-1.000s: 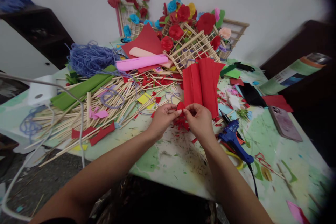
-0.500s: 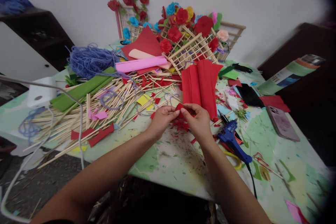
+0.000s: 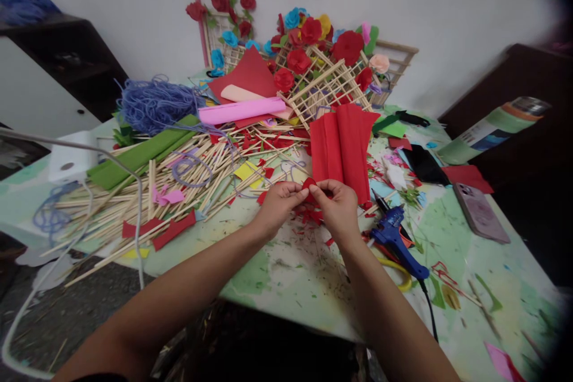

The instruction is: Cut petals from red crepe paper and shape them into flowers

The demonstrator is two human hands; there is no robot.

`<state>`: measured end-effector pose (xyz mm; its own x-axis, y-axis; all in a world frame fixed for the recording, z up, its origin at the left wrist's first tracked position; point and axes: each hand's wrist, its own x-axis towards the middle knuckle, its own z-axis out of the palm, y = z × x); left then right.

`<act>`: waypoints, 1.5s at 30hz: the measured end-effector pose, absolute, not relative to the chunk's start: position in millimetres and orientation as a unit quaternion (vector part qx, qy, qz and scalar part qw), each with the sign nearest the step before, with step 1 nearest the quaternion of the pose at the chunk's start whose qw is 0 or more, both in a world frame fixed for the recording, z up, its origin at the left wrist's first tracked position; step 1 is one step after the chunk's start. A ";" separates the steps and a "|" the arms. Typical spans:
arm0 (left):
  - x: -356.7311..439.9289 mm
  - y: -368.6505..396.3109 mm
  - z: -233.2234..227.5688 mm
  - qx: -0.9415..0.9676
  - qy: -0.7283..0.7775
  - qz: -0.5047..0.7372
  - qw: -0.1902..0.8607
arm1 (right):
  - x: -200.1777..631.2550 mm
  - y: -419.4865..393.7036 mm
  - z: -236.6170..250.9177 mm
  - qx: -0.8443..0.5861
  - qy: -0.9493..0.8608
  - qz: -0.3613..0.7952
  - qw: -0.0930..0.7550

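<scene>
Red paper piece (image 3: pixel 308 184), small and curled, sits pinched between left hand (image 3: pixel 278 205) and right hand (image 3: pixel 338 209), near the worktop's (image 3: pixel 290 274) front edge.

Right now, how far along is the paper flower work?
Done: many paper flowers already sit on the stick lattice at the back. In hand: left hand and right hand pinch a small red piece. Left: red crepe sheet, loose sticks, glue gun lying unused.
</scene>
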<state>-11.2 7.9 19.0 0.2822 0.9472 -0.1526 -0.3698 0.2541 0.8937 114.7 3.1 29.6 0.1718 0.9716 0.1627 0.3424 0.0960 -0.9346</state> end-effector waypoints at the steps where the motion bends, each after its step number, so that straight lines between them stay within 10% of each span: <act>1: -11.3 7.8 19.3 0.391 0.368 0.470 0.701 | 114.9 3.2 29.3 -0.591 -0.557 0.321 0.487; 45: -7.0 5.4 10.2 0.427 0.363 0.446 0.698 | 112.1 5.6 31.6 -0.553 -0.498 0.363 0.561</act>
